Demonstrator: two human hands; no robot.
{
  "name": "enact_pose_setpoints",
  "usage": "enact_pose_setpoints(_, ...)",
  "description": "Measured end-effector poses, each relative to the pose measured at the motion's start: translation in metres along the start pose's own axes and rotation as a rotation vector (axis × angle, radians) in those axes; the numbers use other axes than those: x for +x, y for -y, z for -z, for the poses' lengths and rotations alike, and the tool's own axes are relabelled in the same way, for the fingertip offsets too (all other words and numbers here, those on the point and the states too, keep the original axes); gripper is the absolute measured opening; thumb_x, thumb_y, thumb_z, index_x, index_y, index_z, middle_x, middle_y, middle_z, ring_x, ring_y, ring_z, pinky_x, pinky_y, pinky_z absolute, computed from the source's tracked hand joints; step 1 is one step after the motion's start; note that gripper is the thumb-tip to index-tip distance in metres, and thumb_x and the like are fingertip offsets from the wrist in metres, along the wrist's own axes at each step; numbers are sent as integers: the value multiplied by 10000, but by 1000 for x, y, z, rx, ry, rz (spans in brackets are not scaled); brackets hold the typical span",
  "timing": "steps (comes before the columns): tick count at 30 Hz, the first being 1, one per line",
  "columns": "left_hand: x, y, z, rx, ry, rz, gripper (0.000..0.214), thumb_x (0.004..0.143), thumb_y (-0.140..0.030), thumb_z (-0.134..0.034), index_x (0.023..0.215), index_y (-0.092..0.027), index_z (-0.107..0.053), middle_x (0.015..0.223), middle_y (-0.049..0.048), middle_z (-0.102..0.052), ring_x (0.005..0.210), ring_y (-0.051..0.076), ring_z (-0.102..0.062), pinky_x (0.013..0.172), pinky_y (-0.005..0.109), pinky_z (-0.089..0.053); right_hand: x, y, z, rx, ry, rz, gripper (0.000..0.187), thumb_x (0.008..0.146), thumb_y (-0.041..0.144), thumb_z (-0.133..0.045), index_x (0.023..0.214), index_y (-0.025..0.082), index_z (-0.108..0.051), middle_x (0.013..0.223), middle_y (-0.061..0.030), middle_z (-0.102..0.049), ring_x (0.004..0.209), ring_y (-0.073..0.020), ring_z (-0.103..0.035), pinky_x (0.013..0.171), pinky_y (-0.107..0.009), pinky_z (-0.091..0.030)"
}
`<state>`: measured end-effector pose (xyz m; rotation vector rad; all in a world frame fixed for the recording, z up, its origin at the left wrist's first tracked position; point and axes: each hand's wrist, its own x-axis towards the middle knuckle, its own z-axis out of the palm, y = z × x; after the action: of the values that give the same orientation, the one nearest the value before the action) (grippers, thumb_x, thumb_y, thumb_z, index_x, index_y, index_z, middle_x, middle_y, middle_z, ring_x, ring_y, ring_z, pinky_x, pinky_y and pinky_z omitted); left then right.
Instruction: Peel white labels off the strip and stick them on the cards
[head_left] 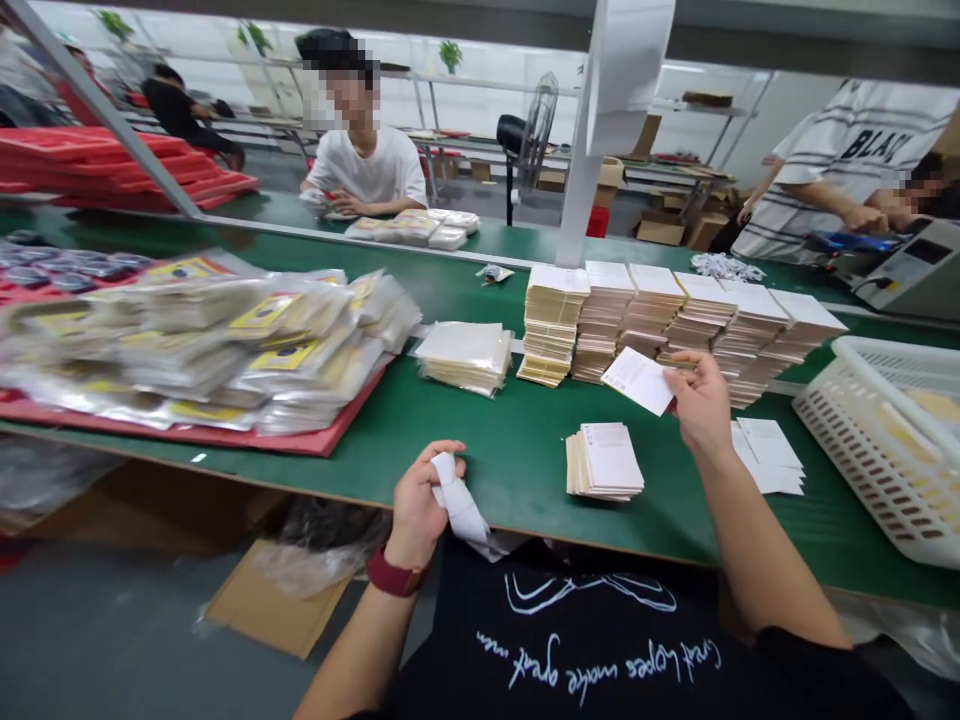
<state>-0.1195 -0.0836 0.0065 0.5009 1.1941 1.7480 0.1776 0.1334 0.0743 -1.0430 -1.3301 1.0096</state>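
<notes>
First, the right hand (703,408): fingers and thumb closed in a pinch on the right end of a white printed card (637,381), which sits just left of the fingertips, held clear of the bench. The card's long axis runs slantwise from upper left to lower right, so its free end points away from the hand. The right hand is much the nearer of the two to the card. The right forearm rises from the lower right corner, wrist bent, palm turned inward.

Next, the left hand (417,507): fingers curled shut around a strip of white paper (459,498), whose end hangs toward the body. This hand sits over the near edge of a green-topped workbench (517,520), with a maroon wrist strap (397,574) on the wrist.

Also on the bench: a short stack of cards (604,462) below the held card, rows of stacked cards (675,320) beyond it, loose white sheets (766,455) to the right, a white slotted plastic basket (877,450) at the right edge, and clear bagged packets (225,345) on a red board (315,437).
</notes>
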Motion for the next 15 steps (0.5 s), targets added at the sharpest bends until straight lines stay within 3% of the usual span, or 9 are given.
enact_pose_setpoints(3, -1, -8, -1, 204, 34, -60, 233, 614, -365, -461, 673, -157, -547, 817, 92, -609, 518, 123, -483, 448, 263, -374, 2, -10, -4, 97, -1, -63, 218, 678, 339, -709, 822, 196, -627, 529, 54, -531, 378, -76, -397, 337, -201, -246)
enact_pose_setpoints(6, 12, -13, -16, 543, -3, -178, 320, 728, -463, -443, 638, -171, -538, 757, 85, -578, 527, 143, -464, 492, 288, -386, 3, -26, -5, 170, 24, -77, 251, 659, 377, -741, 771, 160, -682, 598, 14, -592, 447, -84, -465, 379, -209, -315)
enact_pose_setpoints(8, 33, -16, -31, 752, -87, -284, 239, 688, -400, -581, 760, -174, -617, 811, 71, -568, 657, 174, -518, 584, 279, -404, 3, -37, -5, 226, 78, -72, 286, 676, 405, -738, 820, 161, -696, 637, -5, -626, 504, -110, -528, 432, -232, -377)
enact_pose_setpoints(12, 85, -29, -58, 1108, -227, -423, 472, 706, -257, -615, 1174, -199, -609, 1088, 129, -542, 876, 250, -566, 717, 313, -394, 4, -52, -1, 216, 128, -34, 306, 673, 396, -737, 866, 167, -674, 714, -19, -646, 586, -135, -583, 519, -267, -449)
enact_pose_setpoints(15, 110, -39, -70, 1312, -252, -444, 343, 782, -218, -533, 1098, -138, -640, 1135, 186, -518, 885, 279, -588, 733, 339, -389, 4, -56, 3, 178, 26, 1, 424, 581, 306, -764, 961, 196, -612, 767, 7, -640, 589, -121, -566, 516, -245, -445)
